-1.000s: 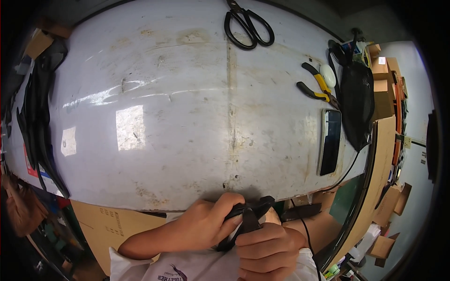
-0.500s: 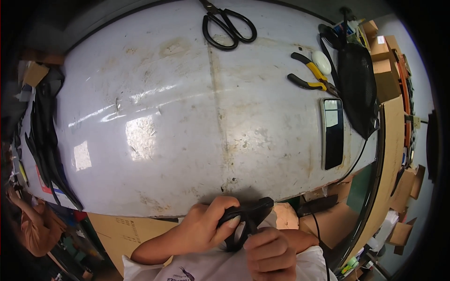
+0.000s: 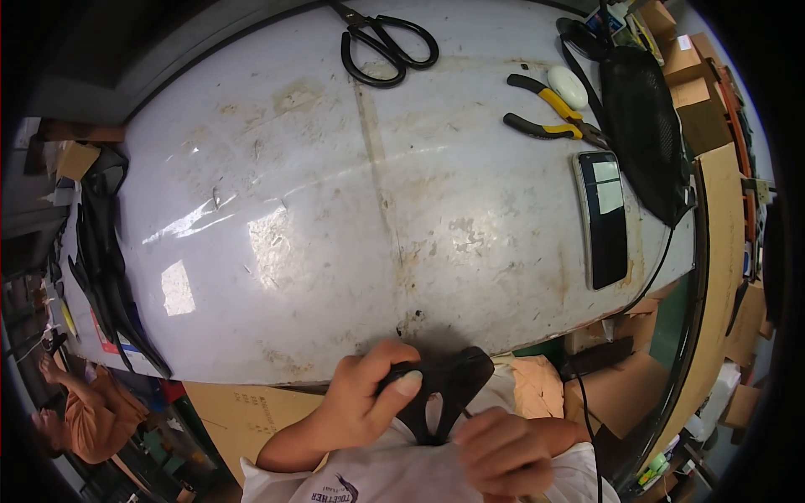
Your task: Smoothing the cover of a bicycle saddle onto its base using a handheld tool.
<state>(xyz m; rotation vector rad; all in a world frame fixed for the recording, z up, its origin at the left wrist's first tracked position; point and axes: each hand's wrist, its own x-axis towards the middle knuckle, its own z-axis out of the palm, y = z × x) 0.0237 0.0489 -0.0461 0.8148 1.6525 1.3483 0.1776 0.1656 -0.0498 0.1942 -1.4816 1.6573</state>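
Note:
Close to my body at the table's near edge, a black V-shaped piece (image 3: 476,373) with a slot-like opening is tilted up. My left hand (image 3: 369,386) is closed on its left arm, thumb pressed on top. To the right and a little lower, my right hand (image 3: 506,457) is curled into a grip, slightly blurred. From it a thin dark shaft points at the black piece beside the opening; I cannot tell whether its tip touches. The handle of this thin-shafted tool is hidden in my fingers.
Large black-handled scissors (image 3: 390,50) lie at the far side of the table (image 3: 319,201). Yellow-and-black pliers (image 3: 558,113), a white computer mouse (image 3: 568,87), a phone (image 3: 605,226) and a black mesh pouch (image 3: 646,126) are at the right. Black strips (image 3: 105,251) pile up left; another person (image 3: 96,411) sits beyond.
The black piece has turned so its opening shows more. My right hand has drawn a little right and down, baring the thin shaft. The whole view has also shifted slightly.

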